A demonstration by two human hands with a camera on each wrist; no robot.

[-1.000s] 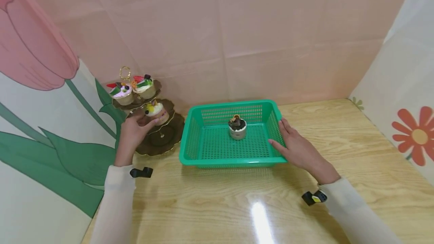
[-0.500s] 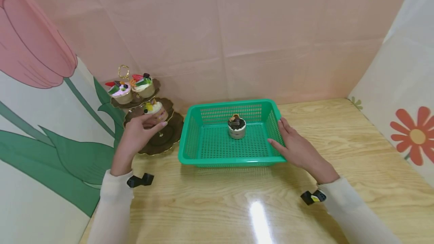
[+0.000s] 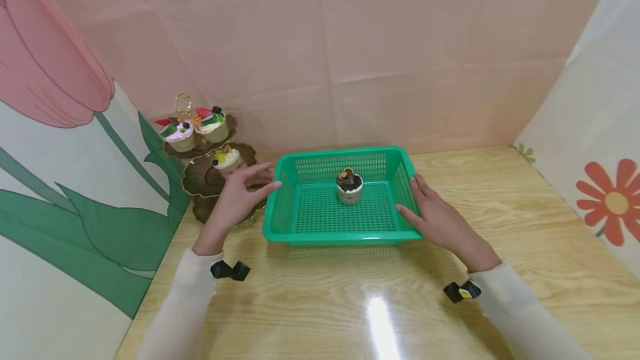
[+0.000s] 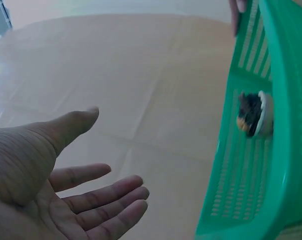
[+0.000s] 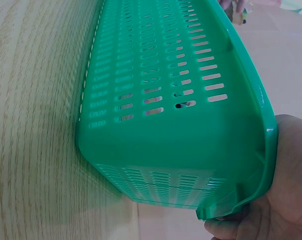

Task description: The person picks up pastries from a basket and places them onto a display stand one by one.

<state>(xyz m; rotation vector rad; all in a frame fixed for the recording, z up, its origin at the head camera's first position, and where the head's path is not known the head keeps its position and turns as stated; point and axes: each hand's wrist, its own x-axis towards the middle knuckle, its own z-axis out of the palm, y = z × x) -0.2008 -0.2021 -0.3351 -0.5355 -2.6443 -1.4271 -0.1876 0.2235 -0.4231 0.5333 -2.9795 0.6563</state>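
Note:
In the head view my left hand (image 3: 237,193) hovers between the tiered stand (image 3: 202,176) and the green plastic basket (image 3: 345,236), its fingertips close to the basket's left rim. The left wrist view shows the same hand (image 4: 75,185) with thumb and fingers spread, holding nothing. Behind it, a cream-topped cupcake (image 3: 227,161) with yellow fruit sits on the stand's middle tier, partly hidden. My right hand (image 3: 440,218) grips the basket's right end, thumb over the rim; in the right wrist view its fingers (image 5: 226,227) bend beneath the rim. Inside the basket stands a chocolate-topped cupcake (image 3: 350,185).
On the stand's top tier sit a purple-cream cupcake (image 3: 180,135) and a white-cream cupcake (image 3: 212,125), both fruit-topped. A gold ring handle (image 3: 183,103) rises above them. The wooden table (image 3: 310,299) meets a pink wall covering (image 3: 400,54) behind the basket.
My left hand has left the yellow-fruit cupcake, which stays on the middle tier, and has moved right to the basket's left rim. The right hand and basket look unmoved.

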